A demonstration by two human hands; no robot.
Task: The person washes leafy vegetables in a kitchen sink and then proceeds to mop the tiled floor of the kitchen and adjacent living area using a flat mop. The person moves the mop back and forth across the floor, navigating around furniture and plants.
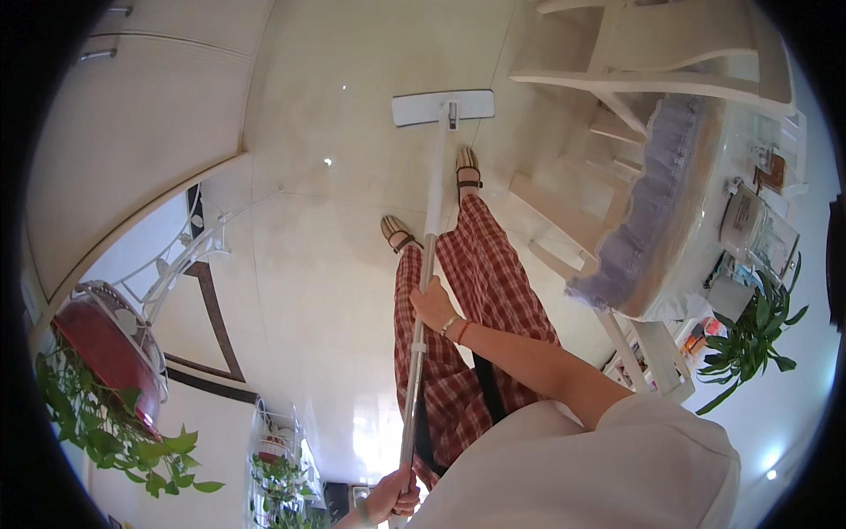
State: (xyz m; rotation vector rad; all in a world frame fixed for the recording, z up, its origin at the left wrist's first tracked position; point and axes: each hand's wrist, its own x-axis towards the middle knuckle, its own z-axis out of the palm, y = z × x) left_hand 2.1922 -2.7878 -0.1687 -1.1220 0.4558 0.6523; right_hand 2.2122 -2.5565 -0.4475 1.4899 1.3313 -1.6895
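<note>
A flat mop has its white rectangular head [419, 109] on the pale tiled floor, ahead of my feet. From the head, its long pole [434, 189] slants back toward me, white in the upper part and metallic lower down. My right hand [432, 304] is wrapped round the middle of the pole, in front of my checked trousers. Lower down, close to my body, my left hand [392, 495] grips the pole near its end. Both hands are closed on it.
On the right stand a cream wooden chair [652, 84] and a table with a ruffled lilac cloth [639, 207], bearing jars and a leafy plant [758, 339]. Cream cabinets [150, 115] line the left. A white metal stand [167, 269] there holds a red pot [101, 348] with trailing leaves.
</note>
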